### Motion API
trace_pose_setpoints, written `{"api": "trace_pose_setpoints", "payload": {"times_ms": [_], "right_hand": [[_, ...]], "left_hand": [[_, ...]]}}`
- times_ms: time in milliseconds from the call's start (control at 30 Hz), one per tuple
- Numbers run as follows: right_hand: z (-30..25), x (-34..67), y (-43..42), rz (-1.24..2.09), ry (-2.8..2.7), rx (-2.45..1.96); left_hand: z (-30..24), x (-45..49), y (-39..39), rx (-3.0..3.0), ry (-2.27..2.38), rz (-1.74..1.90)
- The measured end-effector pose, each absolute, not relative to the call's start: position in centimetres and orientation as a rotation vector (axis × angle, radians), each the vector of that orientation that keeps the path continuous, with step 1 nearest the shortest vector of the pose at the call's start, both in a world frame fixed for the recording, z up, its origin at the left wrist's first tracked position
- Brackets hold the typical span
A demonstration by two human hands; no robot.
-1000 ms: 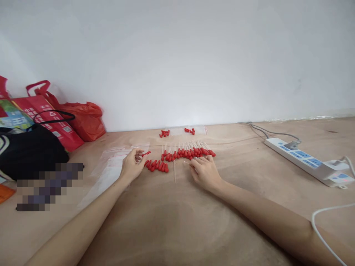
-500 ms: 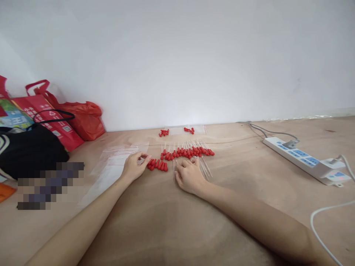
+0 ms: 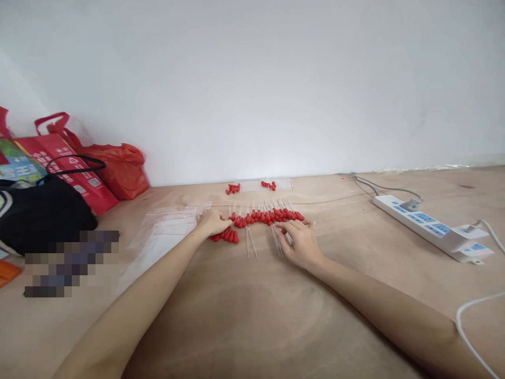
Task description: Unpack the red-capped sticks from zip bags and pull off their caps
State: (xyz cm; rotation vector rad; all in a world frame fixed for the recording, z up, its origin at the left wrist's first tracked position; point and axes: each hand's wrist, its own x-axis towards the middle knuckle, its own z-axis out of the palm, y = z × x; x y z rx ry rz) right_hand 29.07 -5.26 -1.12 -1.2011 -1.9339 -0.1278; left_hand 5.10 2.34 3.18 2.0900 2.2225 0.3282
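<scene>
Looking across a wood-grained surface (image 3: 236,316) to a pale wall (image 3: 276,89). Counting one power strip (image 3: 428,223), two loose clear tubes (image 3: 248,245) lying mid-surface, two small red heaps (image 3: 235,188) by the wall; unable to count the crowded row of red-bulbed droppers (image 3: 269,216) between. Cannot tell any grip of left hand (image 3: 213,223), curled over nearer red bulbs (image 3: 229,237), or right hand (image 3: 300,242), bent over more tubes (image 3: 278,246), partly hidden.

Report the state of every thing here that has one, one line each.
Left hand: fingers bent, grip unclear
Right hand: over clear tubes, grip unclear
Near red bulbs: lying clustered
Two tubes: lying side by side, no bulbs on
Droppers: lying in a row, bulbs on
Clear bags: lying flat
Red plastic bag: crumpled
Power strip: gray plug in
</scene>
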Motion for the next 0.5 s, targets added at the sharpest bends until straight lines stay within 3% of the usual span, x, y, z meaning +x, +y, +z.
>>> {"api": "trace_pose_setpoints", "payload": {"times_ms": [233,333,500], "right_hand": [[-2.1,31.4,-5.8,-0.303,-1.996,-1.099],[-2.1,31.0,-5.9,-0.363,-2.034,-1.018],[-1.6,30.2,-6.4,-0.441,-2.132,-0.867]], "left_hand": [[4.1,4.0,-0.7,2.192,2.416,0.759],[3.2,4.5,-3.6,2.622,2.047,1.036],[1.1,6.8,-7.0,2.948,1.407,1.085]]}}
